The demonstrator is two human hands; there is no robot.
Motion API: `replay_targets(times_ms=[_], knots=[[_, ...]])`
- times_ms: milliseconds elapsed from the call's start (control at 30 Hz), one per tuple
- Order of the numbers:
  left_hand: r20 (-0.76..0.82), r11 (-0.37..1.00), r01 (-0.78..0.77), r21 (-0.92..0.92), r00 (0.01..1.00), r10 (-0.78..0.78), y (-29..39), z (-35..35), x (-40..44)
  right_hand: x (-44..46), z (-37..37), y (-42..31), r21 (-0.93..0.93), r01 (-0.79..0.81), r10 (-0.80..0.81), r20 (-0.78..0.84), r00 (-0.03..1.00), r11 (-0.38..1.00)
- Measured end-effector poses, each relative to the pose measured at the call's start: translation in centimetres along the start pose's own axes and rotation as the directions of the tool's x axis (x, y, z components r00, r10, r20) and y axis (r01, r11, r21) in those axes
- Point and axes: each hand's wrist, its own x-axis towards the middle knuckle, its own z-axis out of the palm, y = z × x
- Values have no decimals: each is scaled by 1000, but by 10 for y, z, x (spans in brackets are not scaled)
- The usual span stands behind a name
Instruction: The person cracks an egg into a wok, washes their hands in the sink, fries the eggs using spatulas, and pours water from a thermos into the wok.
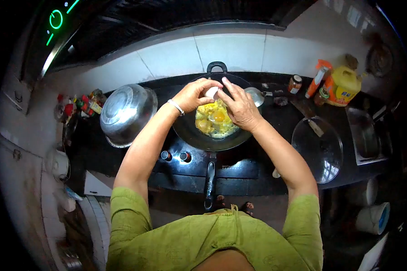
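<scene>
Over a black wok (194, 141) on the stove, my left hand (194, 94), with a bracelet at the wrist, pinches a pale eggshell (212, 93). My right hand (242, 107) meets it from the other side, its fingertips on the shell too. Fingers hide part of the shell, so I cannot tell how far it is split. Below the hands, eggs (218, 117) lie in the wok, with yellow yolks and partly set whites. The wok's long handle (210, 185) points toward my body.
An upturned metal basin (124, 113) sits left of the wok. To the right are a glass lid (319, 151) with a spatula (313, 124) across it, a small jar (295, 84), an orange-topped bottle (319, 77), a yellow oil jug (343, 86) and a sink (365, 135). Stove knobs (184, 156) are in front.
</scene>
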Motion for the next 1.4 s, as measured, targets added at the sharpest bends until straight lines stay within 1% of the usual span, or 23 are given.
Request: replay_targets(times_ms=[33, 167, 233, 267, 333, 367, 400, 467, 533, 600, 667, 733, 767, 800, 833, 867, 933, 1000, 1067, 1133, 1233, 1333, 1400], knots=[[3, 998, 44, 45, 999, -45, 5, 0, 1, -1, 5, 1, -64, -67, 67, -13, 998, 996], [-24, 999, 29, 14, 999, -29, -3, 3, 2, -5, 10, 5, -66, -86, 90, 51, 995, 994], [-45, 991, -48, 126, 998, 54, -5, 4, 0, -8, 9, 3, 262, -149, 120, 125, 985, 954], [-45, 991, -48, 126, 998, 54, -6, 4, -1, -8, 8, 4, 261, -150, 120, 125, 985, 954], [-65, 994, -39, 102, 997, 46, -5, 5, -3, -7, 3, 9, 419, -96, 66, 87, 994, 903], [-63, 994, -39, 101, 997, 45, -5, 5, -3, -6, 3, 10, 480, -153, 108, 119, 987, 864], [-48, 993, -33, 113, 998, 38, -1, 4, -3, -6, 3, 10, 480, -155, 111, 119, 987, 864], [-31, 991, -30, 127, 999, 34, 2, 5, 0, -3, 9, 9, 329, -165, 147, 81, 986, 930], [-81, 993, -57, 106, 995, 66, 3, 8, 2, -2, 12, 8, 354, -131, 115, 67, 991, 926], [-74, 987, -95, 126, 992, 105, 1, 7, 3, -3, 9, 6, 356, -168, 113, 170, 979, 919], [-71, 981, -129, 147, 988, 140, 0, 7, 2, -5, 5, 10, 358, -155, 108, 149, 983, 921], [-77, 981, -113, 155, 989, 126, 0, 7, 1, -3, -1, 14, 374, -143, 102, 127, 987, 916], [-74, 981, -114, 155, 989, 126, 2, 7, 1, -1, 0, 16, 386, -104, 89, 56, 994, 917], [-62, 986, -79, 145, 994, 89, 6, 7, 2, 0, 1, 13, 386, -107, 93, 55, 994, 916], [-50, 989, -44, 138, 997, 52, 9, 7, 2, 2, 1, 10, 337, -138, 115, 89, 989, 931], [-46, 989, -47, 141, 998, 54, 9, 6, 3, 3, 2, 7, 287, -166, 137, 119, 983, 943], [-76, 981, -109, 162, 989, 123, 8, 5, 5, 2, 4, 6, 283, -134, 108, 105, 989, 950], [-67, 977, -121, 176, 989, 134, 4, 5, 6, -1, -1, 7, 281, -122, 80, 157, 984, 952], [-58, 973, -131, 188, 988, 144, 2, 5, 6, 0, -4, 10, 267, -139, 97, 165, 982, 954], [-72, 983, -103, 155, 991, 115, 6, 6, 7, 2, -4, 14, 228, -133, 114, 95, 989, 965], [-94, 982, -89, 166, 990, 106, 6, 10, 10, 3, 3, 11, 241, -147, 124, 110, 986, 959], [-72, 985, -79, 154, 993, 91, 4, 6, 11, 2, -6, 14, 225, -135, 112, 114, 987, 965], [-84, 980, -90, 178, 991, 106, 3, 5, 12, 2, -12, 22, 122, -53, 52, 15, 999, 991]])
